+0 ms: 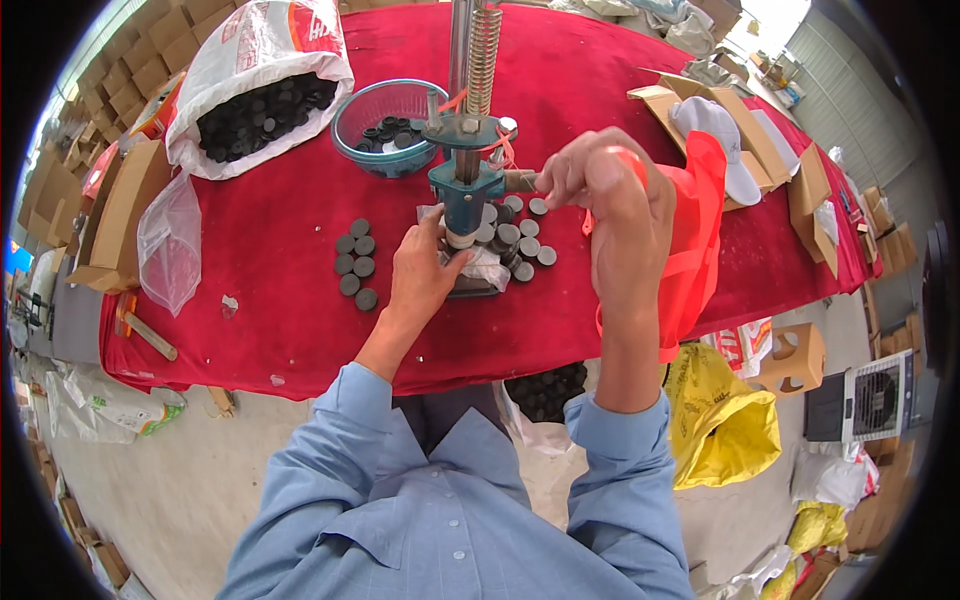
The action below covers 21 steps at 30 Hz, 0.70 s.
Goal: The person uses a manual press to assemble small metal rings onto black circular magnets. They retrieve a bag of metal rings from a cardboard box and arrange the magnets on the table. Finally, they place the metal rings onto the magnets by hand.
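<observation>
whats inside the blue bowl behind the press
The blue bowl holds a small heap of dark round discs on its floor, well below the rim. The press head covers the bowl's right edge, so anything lying there is hidden.

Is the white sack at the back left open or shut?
Open. The white sack lies tipped on the red table, mouth gaping, with dark discs showing inside.

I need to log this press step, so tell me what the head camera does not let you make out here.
- What sits under the press head: hidden by the left hand.
- The press handle: its grip end is covered by the right hand.
- Press column: its top is cut off by the upper edge.
- Bag of discs under the table: partly hidden by the table edge.
</observation>
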Available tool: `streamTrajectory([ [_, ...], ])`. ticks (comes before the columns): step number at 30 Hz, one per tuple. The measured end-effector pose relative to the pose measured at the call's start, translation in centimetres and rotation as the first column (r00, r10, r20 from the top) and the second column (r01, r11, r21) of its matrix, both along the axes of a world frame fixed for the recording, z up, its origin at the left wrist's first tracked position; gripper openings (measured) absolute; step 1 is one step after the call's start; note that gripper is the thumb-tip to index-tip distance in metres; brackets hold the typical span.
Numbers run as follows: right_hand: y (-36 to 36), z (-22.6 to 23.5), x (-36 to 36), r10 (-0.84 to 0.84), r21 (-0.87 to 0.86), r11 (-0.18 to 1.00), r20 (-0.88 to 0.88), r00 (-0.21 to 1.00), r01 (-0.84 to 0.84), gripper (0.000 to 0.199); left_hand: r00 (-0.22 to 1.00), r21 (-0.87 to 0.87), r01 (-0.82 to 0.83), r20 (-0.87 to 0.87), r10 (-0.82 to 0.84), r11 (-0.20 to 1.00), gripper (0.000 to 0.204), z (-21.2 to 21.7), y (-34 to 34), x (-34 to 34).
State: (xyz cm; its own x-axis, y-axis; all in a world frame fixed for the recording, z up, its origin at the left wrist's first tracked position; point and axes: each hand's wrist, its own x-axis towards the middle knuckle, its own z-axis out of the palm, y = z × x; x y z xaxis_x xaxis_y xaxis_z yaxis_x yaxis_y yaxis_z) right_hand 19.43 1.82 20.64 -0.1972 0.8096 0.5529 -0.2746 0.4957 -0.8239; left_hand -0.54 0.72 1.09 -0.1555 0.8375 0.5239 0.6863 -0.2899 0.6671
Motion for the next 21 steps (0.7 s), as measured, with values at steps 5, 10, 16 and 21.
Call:
streamTrajectory([
  [5,-2.5,-5.8,0.6,0.031,0.240,0.970,-0.033,0.999,-0.022,0.030,0.997,0.022,-0.064,-0.029,0.065,0.998,0.068,0.5,-0.8,0.1],
  [10,-6.8,-13.2,1.7,-0.127,0.254,0.959,-0.005,0.992,0.124,0.033,0.972,0.102,-0.130,-0.185,0.148,0.986,0.037,0.3,-5.2,-3.3],
  [16,-5.9,-12.3,1.3,-0.115,0.324,0.940,0.017,0.993,0.103,0.032,0.931,-0.118,-0.292,-0.264,0.254,0.949,0.028,-1.4,-12.2,-6.8],
  [21,-5.4,-8.8,1.3,-0.099,0.296,0.951,0.035,0.994,0.084,0.032,0.959,-0.062,-0.213,-0.202,0.197,0.975,0.033,-2.2,-11.7,-6.6],
])
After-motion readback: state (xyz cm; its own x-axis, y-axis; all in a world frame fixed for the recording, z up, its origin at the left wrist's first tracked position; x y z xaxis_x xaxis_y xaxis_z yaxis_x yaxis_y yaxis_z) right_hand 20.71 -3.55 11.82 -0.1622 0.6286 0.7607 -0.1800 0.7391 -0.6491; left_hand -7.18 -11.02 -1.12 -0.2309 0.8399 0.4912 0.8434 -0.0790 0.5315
